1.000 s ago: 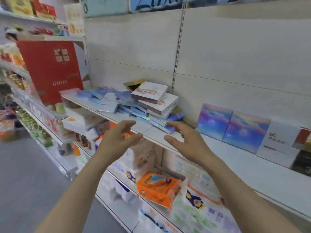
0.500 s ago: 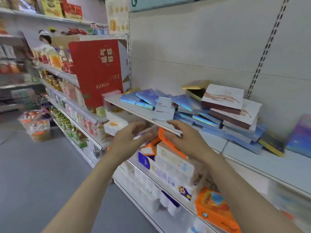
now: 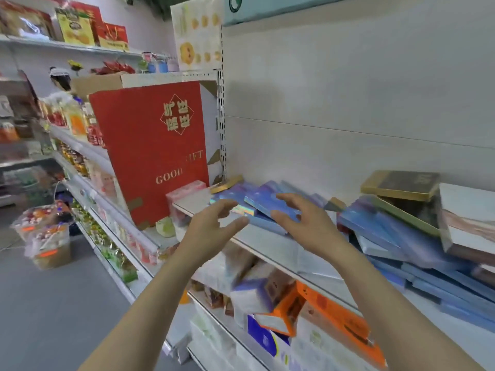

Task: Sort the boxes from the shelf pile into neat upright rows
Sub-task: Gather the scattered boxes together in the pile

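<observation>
A heap of flat blue boxes (image 3: 262,202) lies tumbled on the white shelf (image 3: 270,250). More blue boxes (image 3: 396,236) are stacked at the right, with a gold-and-dark box (image 3: 399,183) and a white box (image 3: 468,223) on top. My left hand (image 3: 214,226) hovers at the shelf's front edge, fingers spread, holding nothing. My right hand (image 3: 302,220) reaches over the near blue boxes with fingers spread; its fingertips are at the top box, no grip shown.
A tall red gift box (image 3: 158,151) stands at the shelf's left end beside a pink pack (image 3: 184,194). Below are shelves crowded with orange and white packs (image 3: 284,309). Wrapped baskets (image 3: 45,242) stand on the grey aisle floor at the left.
The view has swung left along the shelf. Both hands moved up from the shelf edge toward the left heap of blue boxes, the right one now over them.
</observation>
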Available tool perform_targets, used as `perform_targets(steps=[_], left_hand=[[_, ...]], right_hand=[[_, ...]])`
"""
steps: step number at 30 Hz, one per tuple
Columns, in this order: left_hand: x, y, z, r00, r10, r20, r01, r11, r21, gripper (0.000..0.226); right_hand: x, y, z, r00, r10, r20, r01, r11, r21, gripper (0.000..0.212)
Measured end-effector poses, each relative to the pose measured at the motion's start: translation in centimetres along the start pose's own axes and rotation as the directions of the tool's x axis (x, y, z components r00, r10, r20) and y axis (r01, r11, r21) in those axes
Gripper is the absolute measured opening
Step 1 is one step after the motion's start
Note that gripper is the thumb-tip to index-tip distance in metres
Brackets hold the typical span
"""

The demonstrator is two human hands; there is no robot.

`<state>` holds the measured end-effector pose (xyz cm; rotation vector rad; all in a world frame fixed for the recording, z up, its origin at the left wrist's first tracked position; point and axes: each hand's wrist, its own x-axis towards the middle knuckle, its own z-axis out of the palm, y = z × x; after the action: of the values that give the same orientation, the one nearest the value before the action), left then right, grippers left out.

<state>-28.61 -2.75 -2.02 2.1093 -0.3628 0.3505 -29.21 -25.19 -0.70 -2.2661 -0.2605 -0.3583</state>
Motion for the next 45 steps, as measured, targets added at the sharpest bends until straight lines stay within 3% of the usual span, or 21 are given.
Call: perform_targets(steps=[9, 14, 17, 20, 21, 23, 25, 27, 31, 32, 34, 37, 39, 41, 45], left_hand=[[12.9, -10.0, -0.3, 0.997, -0.011, 0.083, 0.013, 1.000, -0.027, 0.048], [18.5, -14.2, 0.7, 0.980, 0.050, 0.193, -0.045, 0.999, -0.028, 0.046], [21.3, -16.5, 0.7, 0.968, 0.077, 0.240, -0.070, 0.997, -0.037, 0.043], [23.5, -18.5, 0.7, 0.955, 0.109, 0.277, -0.090, 0.993, -0.079, 0.042], [24.0, -19.2, 0.8, 0.949, 0.118, 0.293, -0.092, 0.991, -0.099, 0.042], [24.6, -20.3, 1.2, 0.933, 0.129, 0.337, -0.083, 0.986, -0.148, 0.042], [24.9, -21.0, 1.6, 0.913, 0.138, 0.383, -0.074, 0.981, -0.177, 0.042], [25.0, -21.5, 2.2, 0.899, 0.155, 0.409, -0.079, 0.977, -0.197, 0.041], [25.5, -22.1, 2.6, 0.897, 0.168, 0.409, -0.082, 0.972, -0.219, 0.043], [25.5, -22.1, 2.5, 0.897, 0.168, 0.408, -0.082, 0.972, -0.219, 0.044], [25.7, -22.4, 2.5, 0.892, 0.166, 0.420, -0.081, 0.974, -0.212, 0.048], [26.0, -22.6, 3.0, 0.881, 0.163, 0.443, -0.112, 0.984, -0.139, 0.057], [26.0, -22.2, 3.8, 0.878, 0.138, 0.458, -0.155, 0.988, 0.000, 0.062], [25.7, -21.5, 4.4, 0.884, 0.111, 0.454, -0.180, 0.977, 0.112, 0.062], [25.1, -21.0, 4.1, 0.903, 0.129, 0.410, -0.167, 0.984, 0.057, 0.055]], right_hand=[[12.2, 4.3, 6.3, 0.986, 0.164, -0.035, -0.167, 0.976, -0.139, 0.049], [16.4, 7.0, 9.8, 0.940, 0.336, -0.063, -0.335, 0.870, -0.362, 0.051], [18.0, 6.4, 12.4, 0.954, 0.294, -0.053, -0.287, 0.854, -0.434, 0.047], [19.7, 4.8, 13.9, 0.967, 0.253, 0.021, -0.232, 0.914, -0.334, 0.037], [20.1, 4.8, 14.0, 0.965, 0.263, -0.005, -0.253, 0.923, -0.291, 0.037], [20.4, 5.5, 13.7, 0.924, 0.319, -0.209, -0.372, 0.876, -0.307, 0.050], [19.9, 6.3, 13.3, 0.786, 0.488, -0.381, -0.613, 0.695, -0.375, 0.080], [19.5, 6.3, 13.3, 0.653, 0.644, -0.399, -0.757, 0.578, -0.305, 0.100], [19.9, 5.6, 13.5, 0.557, 0.745, -0.366, -0.820, 0.562, -0.105, 0.109], [19.9, 5.9, 13.1, 0.526, 0.775, -0.351, -0.832, 0.553, -0.025, 0.106], [19.2, 6.0, 12.0, 0.521, 0.783, -0.340, -0.774, 0.601, 0.197, 0.076], [18.4, 5.3, 10.4, 0.506, 0.694, -0.512, -0.525, 0.719, 0.456, 0.050], [18.1, 4.5, 9.6, 0.444, 0.629, -0.639, -0.453, 0.772, 0.446, 0.035], [17.6, 4.3, 9.5, 0.412, 0.605, -0.682, -0.431, 0.788, 0.439, 0.035], [16.0, 4.1, 10.2, 0.384, 0.632, -0.673, -0.449, 0.765, 0.462, 0.028]])
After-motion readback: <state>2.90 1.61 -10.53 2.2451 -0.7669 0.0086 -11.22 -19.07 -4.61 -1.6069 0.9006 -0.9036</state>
